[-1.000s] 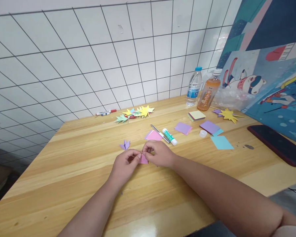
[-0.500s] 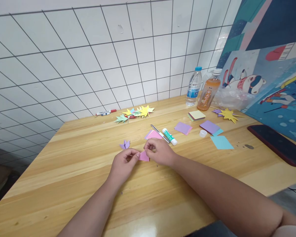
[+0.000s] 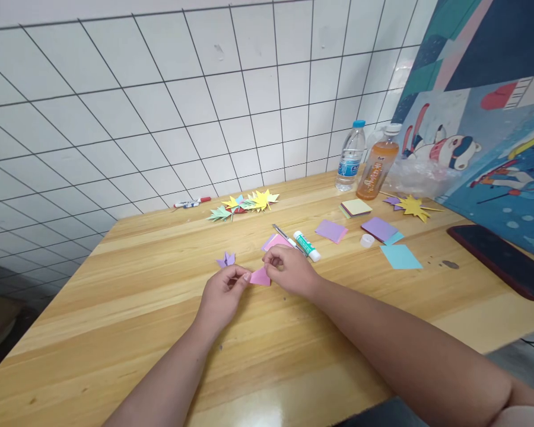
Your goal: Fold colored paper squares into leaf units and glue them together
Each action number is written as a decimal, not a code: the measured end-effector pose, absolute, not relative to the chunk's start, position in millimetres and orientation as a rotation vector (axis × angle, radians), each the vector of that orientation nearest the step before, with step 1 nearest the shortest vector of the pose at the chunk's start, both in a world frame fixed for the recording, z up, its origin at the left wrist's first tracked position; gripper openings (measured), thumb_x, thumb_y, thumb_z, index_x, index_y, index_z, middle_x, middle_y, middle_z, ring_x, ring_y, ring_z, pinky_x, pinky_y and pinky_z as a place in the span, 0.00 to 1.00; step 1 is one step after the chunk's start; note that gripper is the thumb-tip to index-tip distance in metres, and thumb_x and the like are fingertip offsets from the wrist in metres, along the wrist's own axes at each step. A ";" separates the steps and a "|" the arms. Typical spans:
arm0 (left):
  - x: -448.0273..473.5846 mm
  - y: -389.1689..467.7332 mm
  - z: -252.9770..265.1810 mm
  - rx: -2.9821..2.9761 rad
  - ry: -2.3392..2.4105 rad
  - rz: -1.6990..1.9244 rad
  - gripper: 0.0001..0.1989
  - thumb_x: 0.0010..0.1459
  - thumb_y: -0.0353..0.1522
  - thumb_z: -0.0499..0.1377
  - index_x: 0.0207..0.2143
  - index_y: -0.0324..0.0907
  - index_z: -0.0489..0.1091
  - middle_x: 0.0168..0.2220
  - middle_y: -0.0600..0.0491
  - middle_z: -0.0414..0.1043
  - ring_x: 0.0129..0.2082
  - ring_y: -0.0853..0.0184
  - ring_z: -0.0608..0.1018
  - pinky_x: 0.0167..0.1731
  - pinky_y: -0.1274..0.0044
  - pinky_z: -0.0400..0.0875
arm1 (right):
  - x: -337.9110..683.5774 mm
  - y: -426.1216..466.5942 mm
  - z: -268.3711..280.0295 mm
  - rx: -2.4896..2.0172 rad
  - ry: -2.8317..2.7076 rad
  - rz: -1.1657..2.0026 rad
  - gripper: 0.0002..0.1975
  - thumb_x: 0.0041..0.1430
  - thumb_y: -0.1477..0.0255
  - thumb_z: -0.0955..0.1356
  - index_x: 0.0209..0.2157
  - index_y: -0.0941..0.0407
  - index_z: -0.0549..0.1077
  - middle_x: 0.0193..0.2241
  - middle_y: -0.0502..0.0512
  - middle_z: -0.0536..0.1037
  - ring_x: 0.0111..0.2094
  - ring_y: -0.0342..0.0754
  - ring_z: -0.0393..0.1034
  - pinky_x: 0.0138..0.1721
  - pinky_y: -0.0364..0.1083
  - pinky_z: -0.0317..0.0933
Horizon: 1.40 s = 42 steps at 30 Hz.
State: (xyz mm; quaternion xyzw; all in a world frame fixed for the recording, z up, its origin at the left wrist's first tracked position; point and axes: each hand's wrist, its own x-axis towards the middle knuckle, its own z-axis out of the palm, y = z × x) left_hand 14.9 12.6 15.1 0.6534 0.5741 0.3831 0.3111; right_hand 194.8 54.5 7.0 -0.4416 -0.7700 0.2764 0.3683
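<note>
Left hand and right hand farther apart than before, pink paper in their grip

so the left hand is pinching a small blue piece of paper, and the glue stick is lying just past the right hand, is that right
Not quite: the head view shows that the small piece of paper pinched by the left hand is pink, not blue. The glue stick does lie just past the right hand.
</note>
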 end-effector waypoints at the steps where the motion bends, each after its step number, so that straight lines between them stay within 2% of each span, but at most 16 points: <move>1: 14.7 12.4 15.0 1.735 1.524 1.012 0.09 0.53 0.37 0.56 0.27 0.42 0.71 0.27 0.54 0.74 0.29 0.66 0.74 0.30 0.78 0.65 | 194.6 54.8 6.5 -1.130 -1.974 0.711 0.03 0.49 0.76 0.65 0.28 0.56 0.69 0.29 0.49 0.72 0.28 0.41 0.66 0.31 0.41 0.59; 8: 14.8 11.9 18.0 1.735 1.586 1.016 0.11 0.53 0.40 0.56 0.27 0.41 0.71 0.26 0.54 0.73 0.28 0.66 0.73 0.30 0.77 0.65 | 195.9 55.5 11.8 -1.113 -1.929 0.638 0.03 0.50 0.76 0.66 0.28 0.55 0.72 0.30 0.50 0.70 0.30 0.41 0.65 0.31 0.41 0.58; 12: 13.4 12.1 20.7 1.623 1.512 1.128 0.14 0.54 0.42 0.56 0.36 0.41 0.71 0.31 0.53 0.73 0.30 0.66 0.73 0.31 0.78 0.65 | 198.6 55.3 17.3 -1.085 -1.870 0.564 0.05 0.54 0.71 0.67 0.31 0.53 0.75 0.29 0.50 0.70 0.31 0.42 0.64 0.32 0.42 0.57; 17: 10.5 12.4 18.3 1.380 1.291 1.154 0.25 0.56 0.50 0.49 0.41 0.39 0.69 0.27 0.51 0.70 0.23 0.69 0.70 0.17 0.81 0.59 | 198.8 50.9 19.6 -0.952 -1.884 0.584 0.06 0.57 0.71 0.66 0.34 0.54 0.75 0.29 0.51 0.73 0.28 0.42 0.64 0.32 0.42 0.58; 21: 13.5 12.4 19.2 1.084 1.064 1.092 0.35 0.53 0.56 0.45 0.53 0.39 0.60 0.26 0.50 0.71 0.21 0.68 0.71 0.13 0.82 0.56 | 198.7 48.7 20.0 -0.860 -1.956 0.567 0.07 0.58 0.71 0.65 0.35 0.54 0.75 0.32 0.53 0.74 0.33 0.43 0.67 0.34 0.43 0.60; 23: 14.7 12.2 20.9 0.988 1.010 1.094 0.35 0.54 0.54 0.47 0.55 0.39 0.58 0.27 0.49 0.72 0.23 0.68 0.72 0.14 0.82 0.59 | 198.8 49.0 19.7 -0.783 -2.002 0.564 0.08 0.59 0.71 0.64 0.35 0.54 0.75 0.33 0.53 0.75 0.36 0.44 0.68 0.37 0.43 0.60; 26: 13.9 12.5 22.0 0.907 0.991 1.125 0.27 0.54 0.45 0.56 0.53 0.40 0.62 0.29 0.50 0.72 0.25 0.69 0.73 0.19 0.82 0.63 | 198.6 48.8 19.8 -0.694 -2.057 0.555 0.09 0.60 0.73 0.63 0.36 0.53 0.75 0.34 0.53 0.76 0.39 0.44 0.68 0.41 0.43 0.61; 30: 12.0 14.5 19.8 0.881 1.028 1.148 0.25 0.47 0.33 0.64 0.49 0.41 0.65 0.29 0.52 0.72 0.26 0.71 0.73 0.23 0.82 0.64 | 198.1 44.0 23.0 -0.652 -2.084 0.600 0.09 0.59 0.74 0.63 0.39 0.53 0.73 0.39 0.54 0.75 0.41 0.44 0.67 0.43 0.44 0.61; 33: 13.5 15.1 18.0 0.959 1.064 1.161 0.27 0.45 0.33 0.66 0.48 0.42 0.64 0.29 0.53 0.73 0.25 0.70 0.74 0.24 0.80 0.65 | 196.9 41.7 23.7 -0.735 -1.981 0.739 0.18 0.55 0.73 0.65 0.48 0.54 0.66 0.45 0.56 0.71 0.38 0.43 0.67 0.37 0.43 0.64; 35: 15.3 14.6 18.0 1.076 1.110 1.163 0.28 0.45 0.35 0.66 0.49 0.42 0.63 0.28 0.53 0.74 0.25 0.69 0.74 0.25 0.79 0.65 | 195.6 43.6 21.1 -0.857 -1.860 0.846 0.21 0.54 0.70 0.66 0.50 0.55 0.63 0.46 0.58 0.69 0.36 0.42 0.67 0.33 0.42 0.65; 38: 17.2 13.5 18.9 1.276 1.202 1.187 0.30 0.47 0.37 0.64 0.51 0.41 0.60 0.27 0.54 0.74 0.27 0.68 0.74 0.28 0.78 0.66 | 193.6 49.5 14.1 -1.026 -1.731 1.119 0.15 0.59 0.64 0.62 0.45 0.56 0.67 0.38 0.56 0.72 0.31 0.41 0.68 0.28 0.40 0.64; 40: 17.7 13.2 18.5 1.367 1.257 1.206 0.29 0.48 0.38 0.63 0.51 0.40 0.60 0.28 0.53 0.75 0.29 0.67 0.75 0.31 0.77 0.67 | 192.4 52.7 9.7 -1.063 -1.704 1.316 0.17 0.60 0.60 0.59 0.37 0.58 0.70 0.27 0.52 0.71 0.26 0.41 0.67 0.23 0.39 0.61; 42: 18.0 13.5 16.7 1.416 1.292 1.205 0.27 0.48 0.39 0.62 0.50 0.40 0.61 0.30 0.52 0.76 0.31 0.65 0.76 0.33 0.76 0.67 | 191.4 54.0 7.0 -1.043 -1.729 1.364 0.18 0.59 0.59 0.60 0.31 0.58 0.71 0.21 0.49 0.68 0.23 0.40 0.65 0.22 0.38 0.59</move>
